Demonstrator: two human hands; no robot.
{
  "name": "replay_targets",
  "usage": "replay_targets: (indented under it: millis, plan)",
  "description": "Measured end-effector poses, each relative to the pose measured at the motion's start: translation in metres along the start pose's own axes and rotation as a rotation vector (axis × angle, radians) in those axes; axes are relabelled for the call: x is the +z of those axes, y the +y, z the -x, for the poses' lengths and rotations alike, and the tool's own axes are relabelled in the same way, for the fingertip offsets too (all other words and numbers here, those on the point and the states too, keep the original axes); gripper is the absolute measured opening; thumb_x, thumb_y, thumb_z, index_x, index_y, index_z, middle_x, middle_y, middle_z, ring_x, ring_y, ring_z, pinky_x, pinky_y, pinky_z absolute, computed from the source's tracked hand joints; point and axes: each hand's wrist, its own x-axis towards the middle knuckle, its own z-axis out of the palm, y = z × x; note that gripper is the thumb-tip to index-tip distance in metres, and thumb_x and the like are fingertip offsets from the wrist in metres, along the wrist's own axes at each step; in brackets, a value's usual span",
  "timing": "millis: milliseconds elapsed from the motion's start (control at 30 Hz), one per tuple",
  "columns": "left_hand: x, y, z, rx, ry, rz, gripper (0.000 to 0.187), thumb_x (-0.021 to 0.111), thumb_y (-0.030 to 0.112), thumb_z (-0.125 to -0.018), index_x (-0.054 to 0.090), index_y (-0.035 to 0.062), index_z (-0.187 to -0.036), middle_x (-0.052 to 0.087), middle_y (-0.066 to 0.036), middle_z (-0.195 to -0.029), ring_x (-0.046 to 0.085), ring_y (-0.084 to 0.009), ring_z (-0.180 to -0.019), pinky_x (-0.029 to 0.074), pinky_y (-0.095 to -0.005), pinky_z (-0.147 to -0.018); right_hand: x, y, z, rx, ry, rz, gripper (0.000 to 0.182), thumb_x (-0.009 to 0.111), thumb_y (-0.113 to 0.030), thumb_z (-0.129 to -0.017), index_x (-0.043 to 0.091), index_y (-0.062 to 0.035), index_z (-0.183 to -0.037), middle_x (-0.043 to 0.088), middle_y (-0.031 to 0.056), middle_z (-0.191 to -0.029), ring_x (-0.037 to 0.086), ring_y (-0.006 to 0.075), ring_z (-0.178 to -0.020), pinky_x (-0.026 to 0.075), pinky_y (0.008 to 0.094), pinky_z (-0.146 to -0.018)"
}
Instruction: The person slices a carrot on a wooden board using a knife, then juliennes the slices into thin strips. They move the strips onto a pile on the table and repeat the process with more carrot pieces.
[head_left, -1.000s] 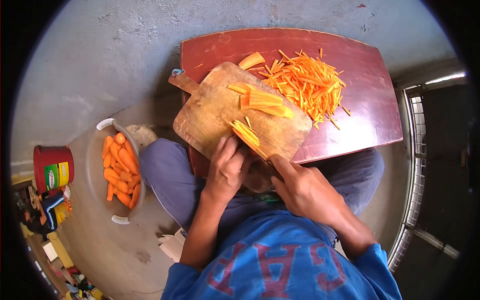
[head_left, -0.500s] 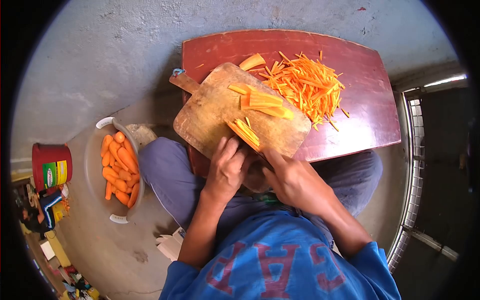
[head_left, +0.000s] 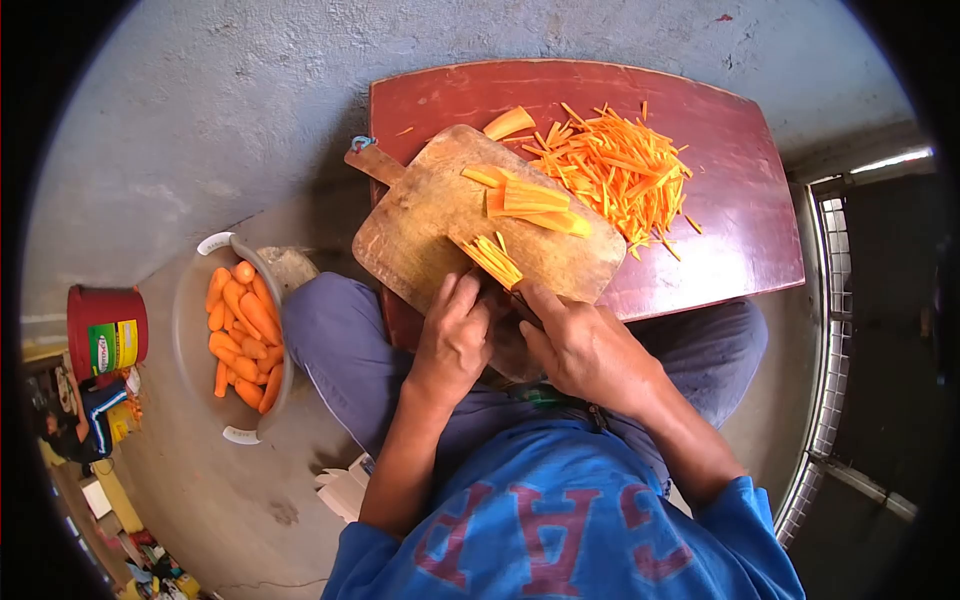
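Note:
On the wooden cutting board point(head_left: 400, 245), near its front edge, lies a small bunch of cut carrot strips point(head_left: 488, 258). Just below the strips, my left hand point(head_left: 455, 335) is closed with curled fingers on the carrot slices, which it mostly hides. My right hand point(head_left: 590, 350) grips a knife point(head_left: 519, 299); only a dark bit of it shows between the hands. Farther back on the board rest several flat carrot slices point(head_left: 530, 198). A large heap of carrot strips point(head_left: 625, 175) covers part of the red tabletop point(head_left: 725, 200) beyond the board.
Left of my knee, a basin point(head_left: 188, 350) holds several whole peeled carrots point(head_left: 245, 325). A red bucket point(head_left: 107, 330) stands farther left. A thick carrot piece point(head_left: 509, 123) lies behind the board. At far left another person point(head_left: 75, 420) is partly visible. A metal-framed door point(head_left: 835, 330) is at right.
The bunch of strips by the knife has spread out and shifted slightly, with more separate sticks showing. My right hand is a little higher. The whole view has slid slightly.

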Motion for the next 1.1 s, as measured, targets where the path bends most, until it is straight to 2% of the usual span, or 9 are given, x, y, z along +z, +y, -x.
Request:
replay_targets:
  millis: [200, 300, 400, 500, 600, 700, 900, 1100]
  plan:
    - [0.005, -0.001, -0.003, 0.062, 0.090, 0.014, 0.030, 0.072, -0.007, -0.094, 0.079, -0.0083, -0.122, 0.070, -0.027, -0.131, 0.066, -0.0483, -0.110, 0.060, -0.0555, -0.098, -0.014, -0.019, 0.034, 0.059, 0.003, -0.001, 0.035, 0.072, -0.009, -0.110, 0.060, 0.0041, -0.140, 0.077, 0.0347, -0.107, 0.076, 0.0563, -0.098, 0.061, 0.0607, -0.080]
    - [0.005, -0.001, -0.001, 0.054, 0.062, 0.000, 0.029, 0.073, -0.006, -0.095, 0.079, -0.0086, -0.124, 0.070, -0.027, -0.131, 0.067, -0.0479, -0.111, 0.061, -0.0548, -0.098, -0.001, -0.003, 0.009, 0.053, -0.035, -0.002, 0.037, 0.072, -0.007, -0.108, 0.061, 0.0034, -0.142, 0.077, 0.0344, -0.107, 0.076, 0.0567, -0.099, 0.061, 0.0606, -0.082]
    - [0.003, 0.001, 0.000, 0.034, 0.047, -0.015, 0.031, 0.073, -0.006, -0.095, 0.078, -0.0094, -0.125, 0.070, -0.028, -0.132, 0.067, -0.0478, -0.112, 0.061, -0.0545, -0.099, 0.001, 0.003, -0.002, -0.105, 0.050, 0.008, 0.030, 0.069, -0.010, -0.110, 0.056, 0.0052, -0.132, 0.074, 0.0332, -0.085, 0.076, 0.0568, -0.083, 0.060, 0.0623, -0.073]
    - [0.006, 0.001, 0.000, 0.078, 0.095, -0.009, 0.034, 0.074, -0.006, -0.093, 0.078, -0.0098, -0.126, 0.070, -0.027, -0.129, 0.067, -0.0473, -0.111, 0.061, -0.0546, -0.099, -0.013, -0.013, 0.022, -0.041, 0.048, -0.009, 0.028, 0.069, -0.010, -0.110, 0.056, 0.0053, -0.130, 0.074, 0.0332, -0.085, 0.076, 0.0566, -0.082, 0.060, 0.0622, -0.072]
    - [0.002, 0.001, -0.002, 0.083, 0.075, 0.001, 0.034, 0.074, -0.006, -0.091, 0.078, -0.0090, -0.125, 0.071, -0.026, -0.128, 0.067, -0.0465, -0.110, 0.061, -0.0543, -0.099, -0.002, -0.004, 0.019, 0.004, 0.023, -0.020, 0.040, 0.072, -0.009, -0.109, 0.060, 0.0043, -0.145, 0.077, 0.0331, -0.106, 0.076, 0.0558, -0.097, 0.060, 0.0599, -0.081]
    - [0.000, 0.003, 0.002, 0.054, 0.048, -0.013, 0.034, 0.073, -0.007, -0.089, 0.079, -0.0073, -0.123, 0.071, -0.024, -0.126, 0.067, -0.0458, -0.110, 0.061, -0.0540, -0.099, 0.005, 0.000, 0.001, 0.010, 0.000, 0.012, 0.042, 0.073, -0.007, -0.108, 0.060, 0.0038, -0.147, 0.077, 0.0327, -0.105, 0.076, 0.0559, -0.097, 0.060, 0.0600, -0.080]
    - [0.005, 0.001, 0.000, 0.053, 0.090, 0.014, 0.032, 0.069, -0.008, -0.088, 0.080, -0.0044, -0.118, 0.071, -0.022, -0.122, 0.066, -0.0460, -0.110, 0.060, -0.0536, -0.097, -0.006, -0.014, 0.026, -0.015, 0.053, 0.017, 0.041, 0.072, -0.009, -0.110, 0.060, 0.0040, -0.146, 0.076, 0.0351, -0.103, 0.076, 0.0564, -0.095, 0.060, 0.0622, -0.078]
    - [0.002, -0.001, -0.002, 0.071, 0.077, 0.034, 0.030, 0.071, -0.005, -0.090, 0.081, -0.0033, -0.118, 0.069, -0.022, -0.115, 0.065, -0.0450, -0.105, 0.060, -0.0544, -0.094, -0.003, -0.012, 0.007, 0.020, -0.037, 0.058, 0.042, 0.073, -0.008, -0.108, 0.059, 0.0036, -0.147, 0.077, 0.0330, -0.103, 0.077, 0.0563, -0.094, 0.061, 0.0608, -0.079]
